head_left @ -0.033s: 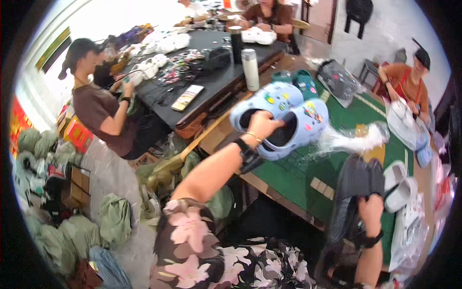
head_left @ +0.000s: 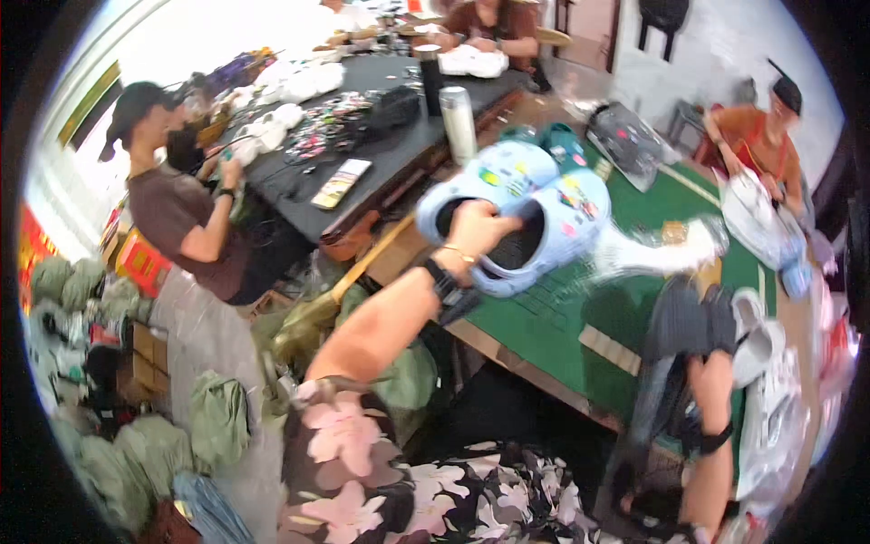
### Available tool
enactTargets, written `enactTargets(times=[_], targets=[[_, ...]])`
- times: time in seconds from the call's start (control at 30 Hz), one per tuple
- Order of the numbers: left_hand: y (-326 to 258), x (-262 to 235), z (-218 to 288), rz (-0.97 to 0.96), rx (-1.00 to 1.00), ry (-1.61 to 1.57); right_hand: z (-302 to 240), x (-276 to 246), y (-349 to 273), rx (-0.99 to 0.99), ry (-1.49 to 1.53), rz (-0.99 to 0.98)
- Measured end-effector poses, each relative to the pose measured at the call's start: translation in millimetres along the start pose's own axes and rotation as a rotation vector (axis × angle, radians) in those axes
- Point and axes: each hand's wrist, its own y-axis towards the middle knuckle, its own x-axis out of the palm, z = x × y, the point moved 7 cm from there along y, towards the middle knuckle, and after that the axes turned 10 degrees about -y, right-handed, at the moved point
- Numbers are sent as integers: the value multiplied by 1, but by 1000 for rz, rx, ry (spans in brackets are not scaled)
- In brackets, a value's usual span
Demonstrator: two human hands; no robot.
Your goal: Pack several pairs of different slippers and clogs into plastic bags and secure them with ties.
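My left hand [head_left: 476, 231] grips a pair of light blue clogs [head_left: 544, 195] studded with coloured charms and holds them up over the green mat [head_left: 553, 317]. There is a black watch on that wrist. My right hand [head_left: 711, 376] comes up from the lower right and is closed on a dark grey bag [head_left: 680, 322] that hangs down over the table's near edge. A blurred clear plastic bag [head_left: 652, 254] lies just right of the clogs.
A black table [head_left: 381, 163] at the back carries charms, a phone and a steel bottle [head_left: 458, 122]. One person sits at its left [head_left: 172, 218], another at the far right [head_left: 761, 136]. Teal clogs [head_left: 562, 140], white clogs [head_left: 757, 340] and green sacks [head_left: 217, 417] lie around.
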Motion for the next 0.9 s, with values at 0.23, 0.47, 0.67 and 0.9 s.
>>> enactTargets(times=[0.23,0.47,0.67,0.9], targets=[[-73,-18,52,-193,-246,-432,113,-60,53,270,95,57],[-162,102,67,-540,-655,-648,-20,1,-25,53,1111,-528],[-166,193,54,-741,-442,-527,22,77,-52,524,1427,-222],[-155,118,50,-264,470,223,23,79,-91,506,1528,-173]])
